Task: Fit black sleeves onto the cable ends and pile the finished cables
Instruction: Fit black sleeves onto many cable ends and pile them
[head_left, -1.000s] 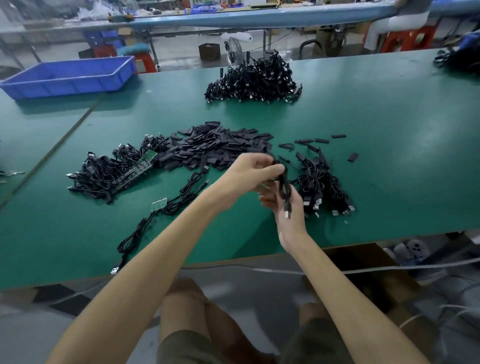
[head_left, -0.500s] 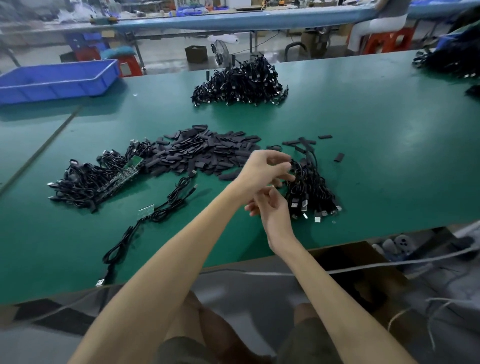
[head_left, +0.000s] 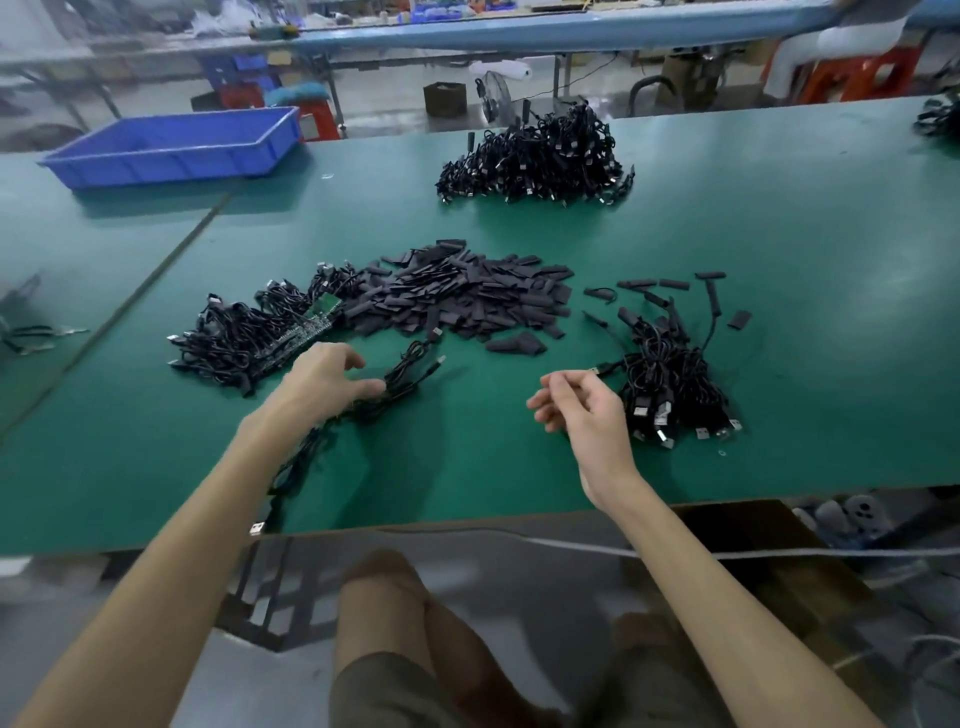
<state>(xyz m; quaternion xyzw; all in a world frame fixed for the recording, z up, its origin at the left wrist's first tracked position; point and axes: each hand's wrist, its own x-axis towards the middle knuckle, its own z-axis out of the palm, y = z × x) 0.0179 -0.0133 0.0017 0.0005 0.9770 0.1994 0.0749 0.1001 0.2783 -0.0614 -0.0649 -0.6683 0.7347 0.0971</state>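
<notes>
Altogether three cable piles (head_left: 535, 156), two hands (head_left: 584, 410).

Blue tray (head_left: 171, 148) on green table (head_left: 779, 249), far-left; fan (head_left: 493, 96) behind.

A black cable (head_left: 400, 371) on the green table (head_left: 779, 260) disappears under the left hand (head_left: 322, 379), so whether the fingers grip it cannot be told. At the table's right edge, a dark cable heap (head_left: 940, 118) is cut off by the frame. Blur swallows the clutter beyond the table's far edge and small metal pieces (head_left: 39, 338) near its left edge.
</notes>
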